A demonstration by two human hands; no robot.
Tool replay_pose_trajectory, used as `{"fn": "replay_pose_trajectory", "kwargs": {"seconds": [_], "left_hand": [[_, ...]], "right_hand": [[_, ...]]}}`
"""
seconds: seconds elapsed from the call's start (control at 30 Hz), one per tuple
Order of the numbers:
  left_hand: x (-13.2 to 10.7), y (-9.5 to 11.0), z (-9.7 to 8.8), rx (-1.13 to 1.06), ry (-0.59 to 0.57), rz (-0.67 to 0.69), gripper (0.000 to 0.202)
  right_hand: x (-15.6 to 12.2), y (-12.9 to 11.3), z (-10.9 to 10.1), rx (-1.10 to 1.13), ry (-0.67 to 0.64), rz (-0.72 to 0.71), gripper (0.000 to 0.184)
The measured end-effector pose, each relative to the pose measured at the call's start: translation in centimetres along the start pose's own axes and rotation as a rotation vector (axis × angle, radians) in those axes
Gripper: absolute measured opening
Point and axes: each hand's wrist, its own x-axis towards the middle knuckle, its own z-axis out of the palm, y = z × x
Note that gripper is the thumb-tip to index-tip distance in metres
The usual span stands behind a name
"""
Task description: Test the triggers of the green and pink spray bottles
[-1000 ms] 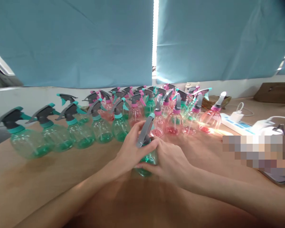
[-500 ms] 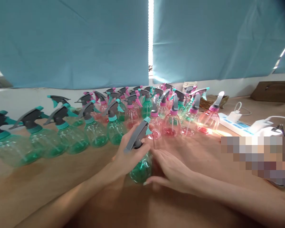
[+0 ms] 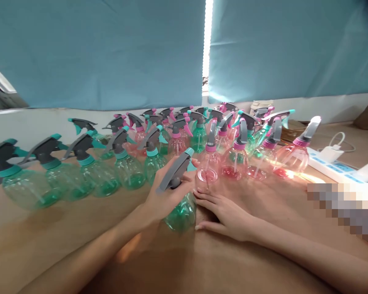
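Observation:
My left hand (image 3: 168, 192) is wrapped round the neck of a green spray bottle (image 3: 181, 214), just under its grey and teal trigger head. The bottle tilts a little, and whether its base touches the table is hard to tell. To its right, my right hand (image 3: 225, 216) is open, palm down, with fingertips close to the bottle's side and the thumb apart. Just beyond the right fingers stands a pink spray bottle (image 3: 207, 165). Behind my left hand is another green spray bottle (image 3: 153, 163), partly covered by the fingers.
Green spray bottles (image 3: 106, 179) form a row on the left of the brown table (image 3: 79, 232). Several pink spray bottles (image 3: 234, 163) stand right of centre, with mixed ones behind. A white power strip (image 3: 334, 167) lies at right. Blue blinds (image 3: 110, 53) hang behind.
The view has shifted, so the bottles at right appear farther right. My right hand has eased away from the held bottle, its fingers spreading. My left hand keeps its hold.

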Motion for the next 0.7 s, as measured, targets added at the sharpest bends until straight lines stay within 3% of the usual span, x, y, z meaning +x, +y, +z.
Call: {"fn": "replay_pose_trajectory", "kwargs": {"seconds": [0.7], "left_hand": [[-0.11,0.21,0.11,0.067,0.023,0.003,0.027]], "right_hand": [[-0.24,0.34,0.36,0.008,0.016,0.016,0.067]]}}
